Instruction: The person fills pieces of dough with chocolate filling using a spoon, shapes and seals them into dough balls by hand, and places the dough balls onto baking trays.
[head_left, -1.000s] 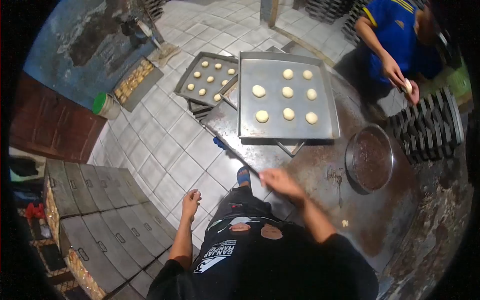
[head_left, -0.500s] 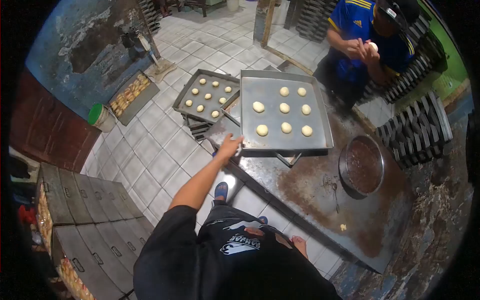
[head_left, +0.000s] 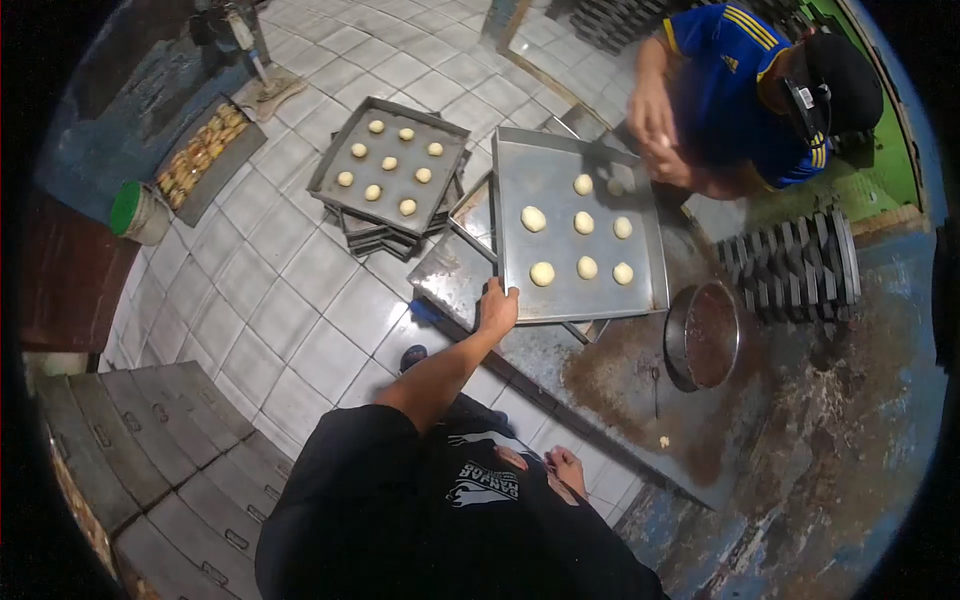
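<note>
While the left hand [head_left: 497, 310] gripped the tray [head_left: 560, 245] at its near left corner, thumb against the rim, the right hand [head_left: 567, 470] hung low beside the body; its fingers looked partly curled, and whether they held anything could not be told. The tray rested on the table [head_left: 620, 395], over a lower pan [head_left: 470, 215] that stuck out on the left. Eight dough balls [head_left: 583, 222] sat in it, spaced apart. A co-worker's hands [head_left: 665, 160], blurred and close together, were near the far right corner. Farther right stood a round bowl [head_left: 712, 335], with a spoon [head_left: 657, 395] just beside it. Beyond the table's left end, nine more balls [head_left: 389, 163] filled another tray [head_left: 345, 155] on a stack.
</note>
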